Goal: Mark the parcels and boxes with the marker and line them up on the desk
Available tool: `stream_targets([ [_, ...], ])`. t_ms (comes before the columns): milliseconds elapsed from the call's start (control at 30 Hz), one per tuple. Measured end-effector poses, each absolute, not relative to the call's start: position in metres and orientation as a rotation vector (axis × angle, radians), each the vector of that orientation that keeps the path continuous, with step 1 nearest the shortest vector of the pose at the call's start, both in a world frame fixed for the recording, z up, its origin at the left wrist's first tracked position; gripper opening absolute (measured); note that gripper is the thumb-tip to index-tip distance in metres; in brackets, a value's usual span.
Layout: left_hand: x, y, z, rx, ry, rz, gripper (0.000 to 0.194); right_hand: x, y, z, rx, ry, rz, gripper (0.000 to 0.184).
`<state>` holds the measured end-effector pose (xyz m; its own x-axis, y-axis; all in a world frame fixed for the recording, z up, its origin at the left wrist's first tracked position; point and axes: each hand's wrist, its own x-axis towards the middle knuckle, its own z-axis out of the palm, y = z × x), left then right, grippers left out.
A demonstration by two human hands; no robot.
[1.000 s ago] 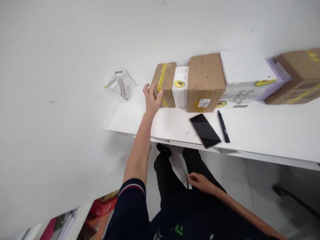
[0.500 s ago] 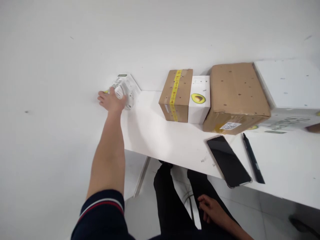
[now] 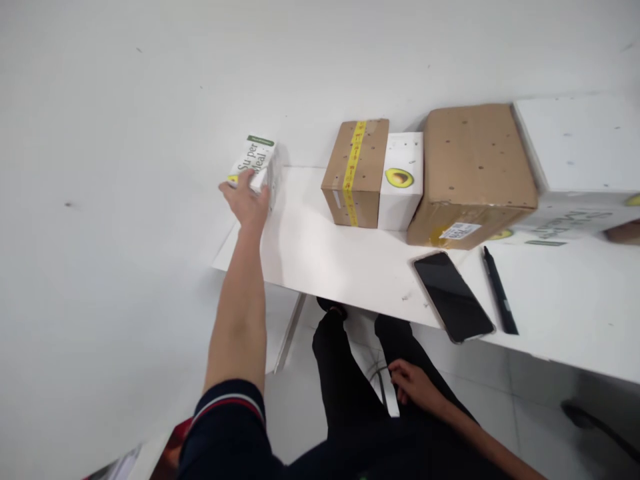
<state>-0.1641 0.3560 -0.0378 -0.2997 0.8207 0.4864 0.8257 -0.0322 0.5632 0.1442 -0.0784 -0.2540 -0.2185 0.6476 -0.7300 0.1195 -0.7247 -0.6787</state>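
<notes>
Touching white box [image 3: 259,153], left hand [image 3: 247,205], fingers [image 3: 245,180] spread over near end, grip unclear

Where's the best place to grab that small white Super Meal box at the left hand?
Probably across two opposite sides, coming from the front and above. The white box is small with flat, straight sides, which suit a pinch, and its back appears close to the wall, so the near side looks easiest; the left hand is there.
</notes>
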Motion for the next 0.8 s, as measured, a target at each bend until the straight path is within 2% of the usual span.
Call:
stream_targets([
  [133, -0.152, 0.278, -0.049, -1.783, -2.153, -1.414, 0.058, 0.147, -0.080, -0.247, -1.665, -0.932, 1.970, 0.034],
  [333, -0.122, 0.148, -0.057, -1.892, -2.104, -1.494, 0.058, 0.150, -0.081, -0.241, -1.677, -1.009, 1.918, 0.010],
  [467, -0.093, 0.092, -0.064, -1.979, -2.063, -1.525, 0.058, 0.151, -0.085, -0.244, -1.690, -1.041, 1.887, 0.007],
  [700, -0.051, 0.052, -0.093, -1.980, -2.105, -1.845, 0.107, 0.156, -0.090, -0.245, -1.725, -1.063, 1.814, 0.009],
  [800, -0.040, 0.051, -0.103, -1.986, -2.172, -1.914, 0.116, 0.158, -0.090, -0.246, -1.723, -1.063, 1.790, 0.009],
])
